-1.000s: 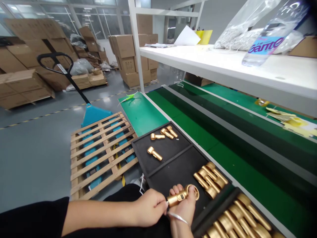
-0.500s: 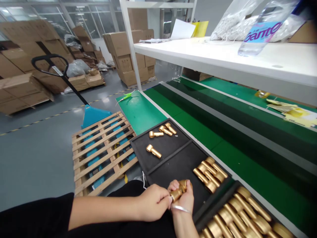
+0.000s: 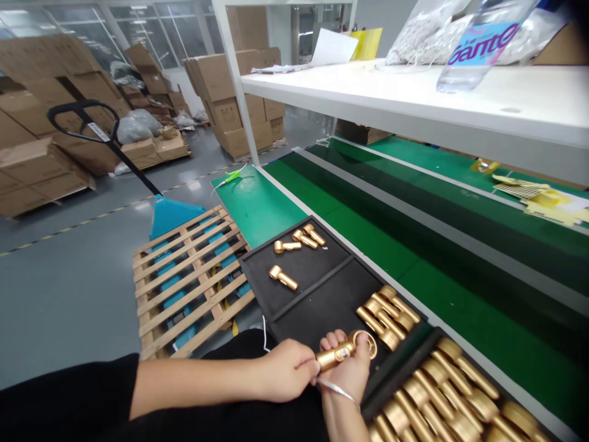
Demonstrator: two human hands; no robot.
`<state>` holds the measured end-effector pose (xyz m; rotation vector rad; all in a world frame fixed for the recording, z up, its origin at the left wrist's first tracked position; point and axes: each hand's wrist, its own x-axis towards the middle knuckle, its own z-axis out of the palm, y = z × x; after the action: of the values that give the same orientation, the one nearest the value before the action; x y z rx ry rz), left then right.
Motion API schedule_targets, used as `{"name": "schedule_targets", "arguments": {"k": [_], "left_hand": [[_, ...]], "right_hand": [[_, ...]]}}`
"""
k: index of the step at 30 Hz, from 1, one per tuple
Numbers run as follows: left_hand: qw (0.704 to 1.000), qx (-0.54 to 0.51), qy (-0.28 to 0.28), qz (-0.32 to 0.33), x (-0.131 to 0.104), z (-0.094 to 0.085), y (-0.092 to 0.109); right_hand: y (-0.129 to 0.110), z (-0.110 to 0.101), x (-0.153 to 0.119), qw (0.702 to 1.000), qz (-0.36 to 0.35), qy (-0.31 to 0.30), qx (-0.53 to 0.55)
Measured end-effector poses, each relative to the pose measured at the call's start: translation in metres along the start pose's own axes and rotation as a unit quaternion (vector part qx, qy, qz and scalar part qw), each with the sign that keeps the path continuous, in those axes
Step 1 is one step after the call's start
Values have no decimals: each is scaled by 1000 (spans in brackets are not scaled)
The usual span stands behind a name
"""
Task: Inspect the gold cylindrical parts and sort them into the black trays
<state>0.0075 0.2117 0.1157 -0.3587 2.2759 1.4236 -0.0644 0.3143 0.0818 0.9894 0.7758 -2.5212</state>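
Note:
A gold handle with a ring-shaped head (image 3: 335, 356) is held between both hands above the black tray (image 3: 317, 319). Its open round head and a small oval window on its stem face up. My right hand (image 3: 352, 368), palm up with a bracelet at the wrist, wraps around it, thumb at the ring. At the stem's lower end, my left hand (image 3: 292, 368) is closed on it with thumb and fingers pinched. What lies under the left fingers is hidden. Several similar gold handles (image 3: 389, 316) lie packed in the tray just to the right.
A few loose gold handles (image 3: 284, 277) lie in the tray's far compartment. More fill a second tray (image 3: 442, 393) at lower right. A green conveyor (image 3: 368, 215) runs alongside, beneath a white shelf (image 3: 391, 98). Left stands a wooden pallet (image 3: 193, 276) on a blue pallet jack (image 3: 172, 215).
The held handle has turned in my hands, so its ring opening and oval window now show. My right hand has moved slightly right. The view has shifted a little.

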Motion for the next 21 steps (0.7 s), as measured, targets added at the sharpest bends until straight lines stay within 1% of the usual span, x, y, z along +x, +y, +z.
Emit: {"name": "schedule_targets", "arguments": {"k": [2, 8, 13, 16, 18, 19, 20, 21], "left_hand": [[1000, -5, -6, 11, 0, 0, -1], [998, -17, -14, 59, 0, 0, 0], [998, -20, -16, 61, 4, 4, -1], [997, -25, -25, 64, 11, 11, 0], [997, -20, -29, 69, 15, 18, 3], [997, -8, -33, 72, 17, 22, 4], [997, 16, -36, 71, 18, 24, 5], [995, 49, -47, 71, 18, 26, 6]], "right_hand": [[-1, 0, -3, 1000, -6, -17, -9], [-7, 4, -11, 998, -42, -41, -28], [-13, 6, -8, 996, -61, -48, -42], [-9, 1, -3, 997, -48, -22, -55], [-11, -4, 6, 996, -48, 6, -74], [-17, -7, 13, 994, -61, 22, -83], [-29, -10, 22, 991, -86, 41, -88], [-49, -16, 32, 987, -121, 61, -90]]}}
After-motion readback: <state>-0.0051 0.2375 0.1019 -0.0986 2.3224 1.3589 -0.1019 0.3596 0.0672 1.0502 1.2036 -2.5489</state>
